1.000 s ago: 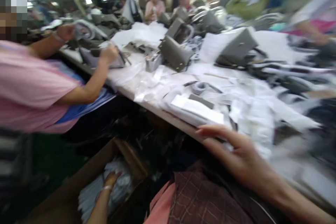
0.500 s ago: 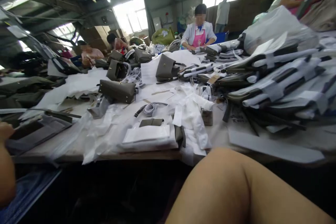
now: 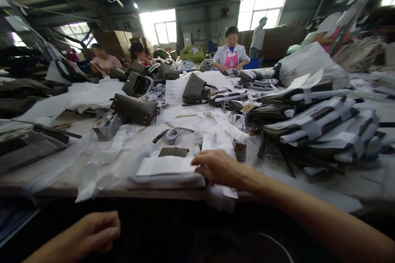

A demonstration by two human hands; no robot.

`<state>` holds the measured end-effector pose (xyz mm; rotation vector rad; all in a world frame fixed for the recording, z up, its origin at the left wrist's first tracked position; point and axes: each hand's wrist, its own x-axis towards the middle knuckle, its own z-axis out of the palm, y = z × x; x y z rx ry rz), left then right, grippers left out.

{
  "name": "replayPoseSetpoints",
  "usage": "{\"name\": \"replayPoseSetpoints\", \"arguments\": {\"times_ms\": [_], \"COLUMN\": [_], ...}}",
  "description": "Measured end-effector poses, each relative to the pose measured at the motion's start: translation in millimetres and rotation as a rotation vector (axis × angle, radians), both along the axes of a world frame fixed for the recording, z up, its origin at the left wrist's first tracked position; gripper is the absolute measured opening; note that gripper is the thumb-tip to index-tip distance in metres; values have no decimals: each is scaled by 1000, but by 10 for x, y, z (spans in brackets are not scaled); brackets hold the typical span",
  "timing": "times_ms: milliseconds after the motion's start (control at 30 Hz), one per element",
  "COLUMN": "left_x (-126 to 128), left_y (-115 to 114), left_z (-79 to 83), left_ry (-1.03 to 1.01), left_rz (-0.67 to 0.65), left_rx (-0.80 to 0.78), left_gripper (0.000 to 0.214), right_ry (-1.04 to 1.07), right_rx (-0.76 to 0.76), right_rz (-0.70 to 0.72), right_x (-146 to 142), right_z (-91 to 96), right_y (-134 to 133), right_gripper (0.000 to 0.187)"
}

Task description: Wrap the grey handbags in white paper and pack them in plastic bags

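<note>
My right hand (image 3: pixel 217 167) reaches over the table edge. Its fingers are slightly bent and apart, by the right end of a flat bundle wrapped in white paper (image 3: pixel 166 167), with nothing seen in them. A grey-green flap or strap piece (image 3: pixel 173 152) lies at the bundle's back edge. Below the table edge on the left, my left hand (image 3: pixel 100 231) is curled closed, and nothing shows in it. Behind the bundle is a coiled, wrapped strap (image 3: pixel 172 134). Crumpled white paper (image 3: pixel 219 135) lies just beyond my right hand.
Grey-green handbags (image 3: pixel 134 109) stand farther back on the table. To the right is a tall heap of paper-wrapped bag parts (image 3: pixel 317 121). Loose plastic wrap (image 3: pixel 92 172) hangs over the front edge. A person in a pink apron (image 3: pixel 231 59) works across the table.
Both hands have come into view: the right over to the wrapped bundle, the left inward below the table edge. The right knee-like bent arm has straightened out, and the view has shifted slightly.
</note>
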<state>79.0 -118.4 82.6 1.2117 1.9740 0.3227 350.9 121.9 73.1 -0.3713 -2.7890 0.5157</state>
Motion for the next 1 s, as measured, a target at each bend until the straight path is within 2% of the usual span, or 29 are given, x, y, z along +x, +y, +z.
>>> {"name": "replayPoseSetpoints", "arguments": {"times_ms": [100, 133, 233, 333, 433, 533, 700, 833, 1000], "left_x": [72, 152, 498, 823, 960, 922, 789, 745, 742], "left_y": [432, 624, 1177, 1517, 1623, 1616, 1616, 1715, 2011], "left_z": [119, 167, 217, 101, -73, -201, -239, -222, -210], "left_ry": [-39, -9, 33, -44, -110, -101, -182, -259, -393], "left_rz": [-123, -173, -295, -412, -481, -464, -369, -307, -183], "left_rx": [183, 258, 471, 594, 593, 562, 580, 599, 681], "left_gripper": [35, 32, 23, 17, 15, 15, 17, 18, 23], "right_ry": [-271, -322, -463, -587, -620, -565, -277, 48, 302], "right_rx": [225, 263, 263, 189, 121, 76, -34, -217, -573], "right_rz": [-463, -559, -702, -773, -823, -887, -920, -882, -762], "right_x": [42, 26, -118, -320, -459, -499, -408, -265, -58], "right_z": [66, 66, -6, -140, -253, -293, -241, -97, 279], "right_y": [752, 983, 1513, 1817, 1978, 2047, 2069, 2122, 2148], "right_gripper": [25, 29, 42, 52, 63, 67, 64, 68, 60]}}
